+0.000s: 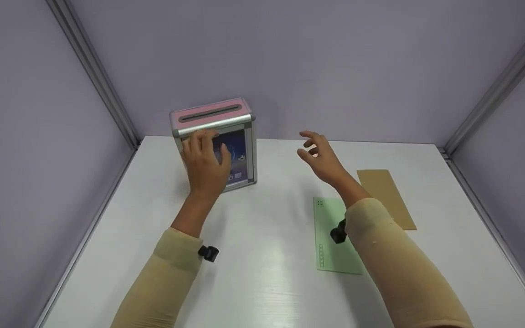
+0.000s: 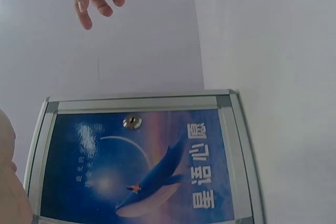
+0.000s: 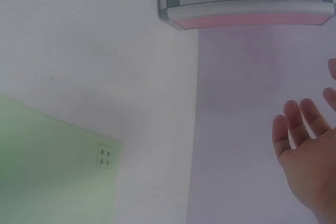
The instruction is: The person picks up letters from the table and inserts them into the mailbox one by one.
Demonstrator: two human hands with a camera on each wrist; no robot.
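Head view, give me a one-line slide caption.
Left hand rests on a pink-topped slotted box; right hand hovers open above the white table.

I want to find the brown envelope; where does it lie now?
In the head view the brown envelope lies flat on the white table, at the right side, just beyond the green sheet and the right forearm.

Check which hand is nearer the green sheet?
Right. The right hand hangs in the air just beyond the green sheet, its forearm crossing over it. The left hand is farther left, on the box.
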